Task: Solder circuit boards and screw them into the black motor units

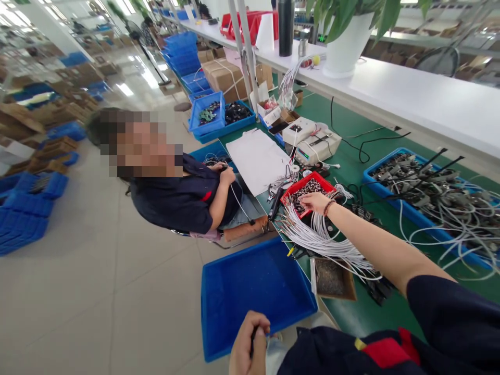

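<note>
Your right hand (316,202) is over the far red tray (299,183), grip unclear; your near left hand (248,345) clasps a dark piece (253,337).

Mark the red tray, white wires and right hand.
red tray (297,184): head view, left rim.
white wires (324,242): head view, middle of the bundle.
right hand (314,202): head view, back of the hand.

No word or number can be read with certainty here; the green display (321,38) on the far white shelf (410,94) glows, but its digits are too small; the small screen of the white device (317,148) on the green table (390,156) is also not legible.
</note>
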Demonstrator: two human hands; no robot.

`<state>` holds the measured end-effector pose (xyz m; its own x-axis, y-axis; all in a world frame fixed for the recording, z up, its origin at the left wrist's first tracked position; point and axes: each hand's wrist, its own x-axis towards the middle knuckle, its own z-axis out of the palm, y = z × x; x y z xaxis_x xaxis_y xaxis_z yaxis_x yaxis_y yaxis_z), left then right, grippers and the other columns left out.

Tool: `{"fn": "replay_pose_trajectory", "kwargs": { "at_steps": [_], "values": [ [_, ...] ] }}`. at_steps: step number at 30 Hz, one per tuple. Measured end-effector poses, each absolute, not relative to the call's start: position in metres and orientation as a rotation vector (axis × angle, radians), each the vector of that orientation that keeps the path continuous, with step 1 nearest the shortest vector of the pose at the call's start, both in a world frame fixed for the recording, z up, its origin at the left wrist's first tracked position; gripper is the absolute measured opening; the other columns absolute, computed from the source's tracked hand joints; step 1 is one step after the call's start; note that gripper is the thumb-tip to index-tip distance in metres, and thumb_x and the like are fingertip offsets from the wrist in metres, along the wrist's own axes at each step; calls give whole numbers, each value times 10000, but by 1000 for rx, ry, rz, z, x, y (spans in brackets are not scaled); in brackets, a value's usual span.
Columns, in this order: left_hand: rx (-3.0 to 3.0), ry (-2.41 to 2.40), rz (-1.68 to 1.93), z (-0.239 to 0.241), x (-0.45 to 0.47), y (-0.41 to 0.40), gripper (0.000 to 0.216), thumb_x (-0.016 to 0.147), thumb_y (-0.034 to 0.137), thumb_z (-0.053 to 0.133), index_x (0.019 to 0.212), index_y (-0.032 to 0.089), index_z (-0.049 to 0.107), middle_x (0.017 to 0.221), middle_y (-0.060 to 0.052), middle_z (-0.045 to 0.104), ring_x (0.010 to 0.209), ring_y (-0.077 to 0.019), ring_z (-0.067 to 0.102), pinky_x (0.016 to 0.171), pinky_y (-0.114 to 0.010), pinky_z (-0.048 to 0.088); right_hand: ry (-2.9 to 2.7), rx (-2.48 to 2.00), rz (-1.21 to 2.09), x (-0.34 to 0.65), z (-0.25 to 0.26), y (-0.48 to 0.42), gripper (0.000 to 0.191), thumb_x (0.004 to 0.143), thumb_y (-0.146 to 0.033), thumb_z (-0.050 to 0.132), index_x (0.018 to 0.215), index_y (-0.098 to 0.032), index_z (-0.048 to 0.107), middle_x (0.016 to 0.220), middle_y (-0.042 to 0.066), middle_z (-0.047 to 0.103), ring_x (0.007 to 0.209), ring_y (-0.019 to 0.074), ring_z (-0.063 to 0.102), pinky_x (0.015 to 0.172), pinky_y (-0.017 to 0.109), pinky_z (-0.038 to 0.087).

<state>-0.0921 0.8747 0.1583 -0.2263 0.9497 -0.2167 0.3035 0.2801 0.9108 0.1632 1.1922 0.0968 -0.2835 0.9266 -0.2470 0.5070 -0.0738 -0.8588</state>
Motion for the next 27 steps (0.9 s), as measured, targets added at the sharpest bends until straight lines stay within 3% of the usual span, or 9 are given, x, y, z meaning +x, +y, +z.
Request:
{"fn": "replay_pose_trajectory", "kwargs": {
  "at_steps": [5, 7, 10, 14, 22, 25, 27],
  "values": [
    [1321, 1533, 942, 185, -85, 907, 247, 995, 292, 428, 813, 216, 577, 762, -6, 544, 681, -161, 510, 642, -254, 431, -1669, -1234, 1659, 167, 137, 1110, 330, 922, -411, 698, 1070, -117, 725, 798, 40, 691, 660, 113, 614, 662, 269, 539],
    [1388, 1510, 940, 195, -78, 918, 236, 996, 270, 416, 829, 213, 572, 775, -6, 538, 702, -162, 510, 662, -262, 423, -1643, -1160, 1760, 164, 157, 1075, 325, 901, -406, 699, 1056, -126, 753, 744, 27, 677, 621, 106, 586, 631, 258, 507],
    [1444, 1465, 929, 207, -68, 929, 214, 993, 260, 422, 857, 209, 581, 794, -2, 534, 716, -159, 503, 679, -270, 408, -1692, -1130, 1718, 156, 189, 1034, 237, 911, -318, 657, 1056, -173, 776, 809, 27, 685, 684, 120, 591, 666, 265, 489],
    [1364, 1383, 905, 217, -59, 936, 246, 1003, 338, 449, 875, 202, 610, 786, 6, 547, 687, -149, 476, 654, -266, 392, -1961, -1032, 1288, 147, 224, 1003, 228, 941, -169, 590, 1052, -214, 784, 875, 36, 647, 802, 142, 599, 756, 283, 493],
    [1261, 1350, 899, 225, -53, 935, 299, 897, 462, 629, 906, 170, 694, 775, -3, 606, 726, -156, 493, 681, -260, 406, -2205, -818, 788, 138, 237, 977, 272, 1003, -190, 546, 1178, -232, 750, 872, 59, 617, 809, 167, 584, 693, 289, 506],
    [1148, 1329, 873, 225, -54, 931, 350, 870, 504, 651, 912, 161, 705, 745, 1, 587, 677, -141, 457, 651, -255, 388, -2190, -797, 837, 138, 229, 977, 310, 1012, -208, 526, 1261, -235, 709, 966, 79, 653, 887, 180, 614, 764, 314, 531],
    [1064, 1341, 868, 222, -56, 927, 388, 861, 534, 659, 928, 154, 706, 686, 16, 536, 625, -127, 411, 603, -252, 356, -2208, -1017, 994, 143, 213, 986, 309, 1019, -222, 521, 1277, -233, 690, 1080, 87, 676, 997, 184, 633, 878, 333, 536]
  ]
}}
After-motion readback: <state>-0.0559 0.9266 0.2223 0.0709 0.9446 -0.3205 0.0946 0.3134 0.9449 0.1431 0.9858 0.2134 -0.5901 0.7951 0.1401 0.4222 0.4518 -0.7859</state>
